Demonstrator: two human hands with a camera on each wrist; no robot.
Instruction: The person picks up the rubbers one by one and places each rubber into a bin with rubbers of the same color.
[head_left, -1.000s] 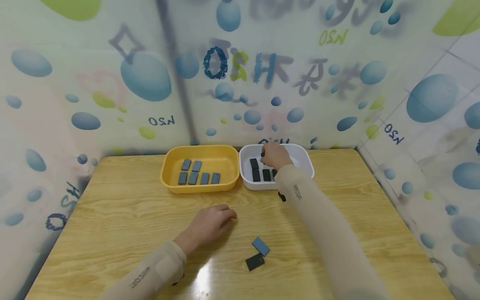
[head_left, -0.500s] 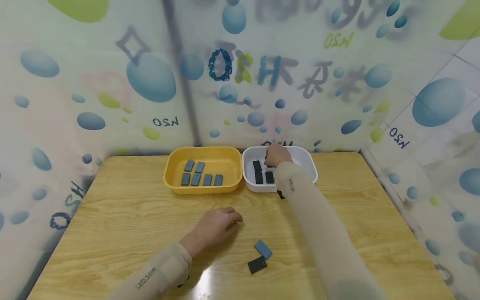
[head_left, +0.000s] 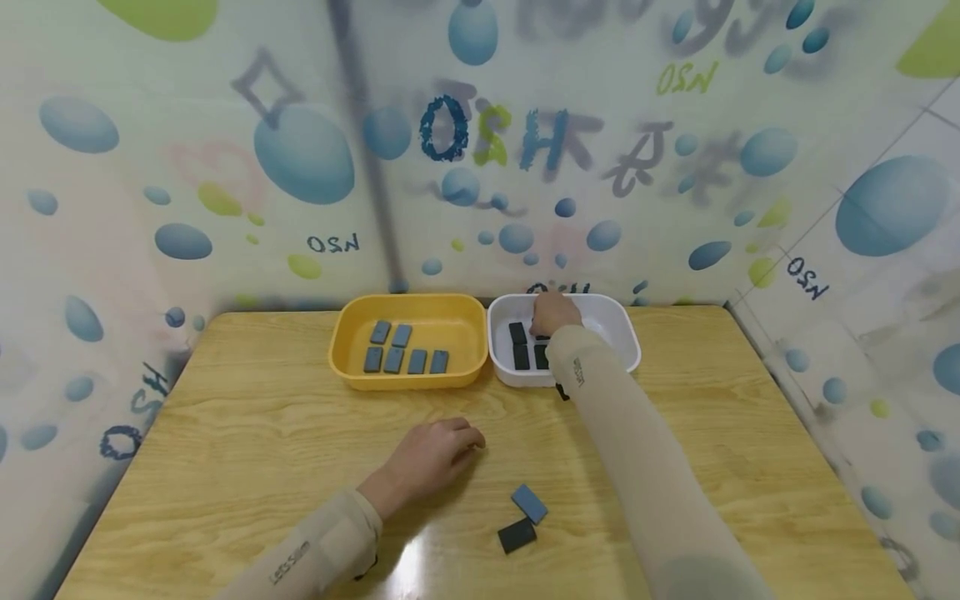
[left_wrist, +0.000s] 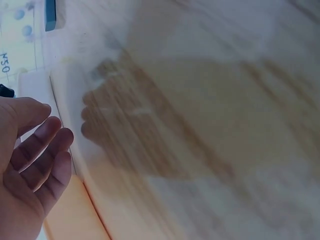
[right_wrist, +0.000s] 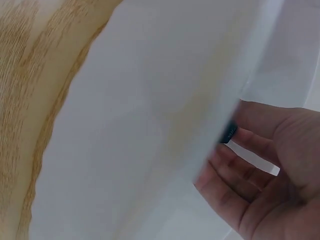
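My right hand [head_left: 557,314] reaches into the white plastic tray [head_left: 628,367], palm down. Thumb and forefinger pinch a small black rectangular tile [right_wrist: 229,132], mostly hidden behind the tray wall and fingers in the right wrist view. Beside that hand lie several black tiles [head_left: 521,357] in the tray, some covered by the hand and sleeve. My left hand [head_left: 433,454] rests near the table's middle with loosely bent fingers; the left wrist view shows nothing in its fingers [left_wrist: 61,167]. To its right, a blue-grey tile [head_left: 529,504] touches or nearly touches a loose black tile [head_left: 517,536].
A yellow tray [head_left: 333,354] stands directly left of the white one and contains several blue-grey tiles [head_left: 393,360]. Both trays are at the back edge of the wooden table [head_left: 247,417]. Behind rises a wall covering [head_left: 420,208] printed with blue drops.
My right hand has sunk slightly in the white tray, bringing its black tile down by the others. The left hand has barely moved. The head view has shifted a little.
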